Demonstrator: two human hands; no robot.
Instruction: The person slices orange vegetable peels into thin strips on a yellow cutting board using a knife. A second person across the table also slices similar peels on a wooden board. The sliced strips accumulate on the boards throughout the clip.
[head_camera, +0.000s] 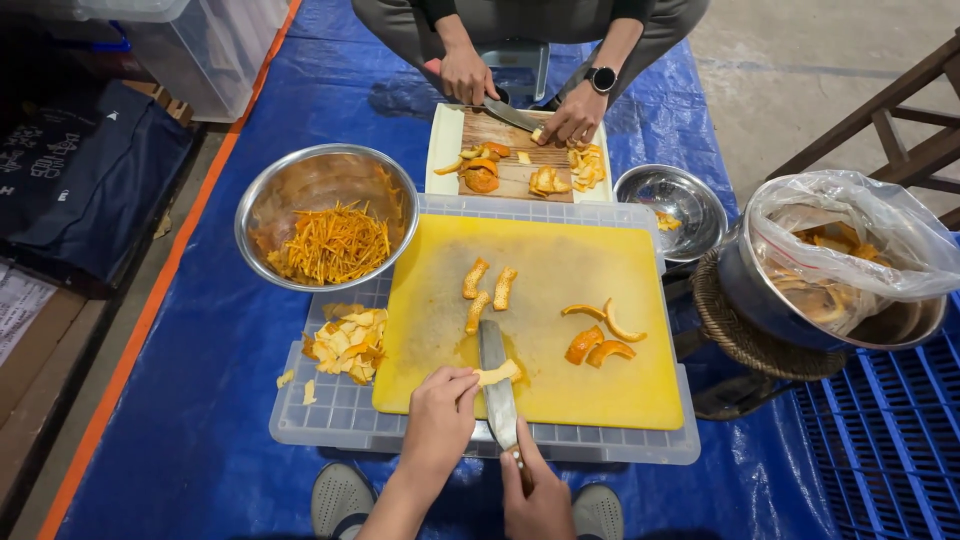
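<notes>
Head view: knife (495, 385) blade pointing away.

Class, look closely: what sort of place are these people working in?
Probably a makeshift food-prep spot on the floor of a shed or workshop: a blue tarp over concrete, a yellow cutting board on an upturned crate, and a steel bowl of shredded peel.

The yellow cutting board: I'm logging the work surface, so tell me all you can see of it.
The yellow cutting board is a flat plastic-looking rectangle, stained, lying on an upturned clear lid. Orange peel pieces lie scattered on it. The left hand pins a peel strip there; the right hand rests a knife on it.
</notes>
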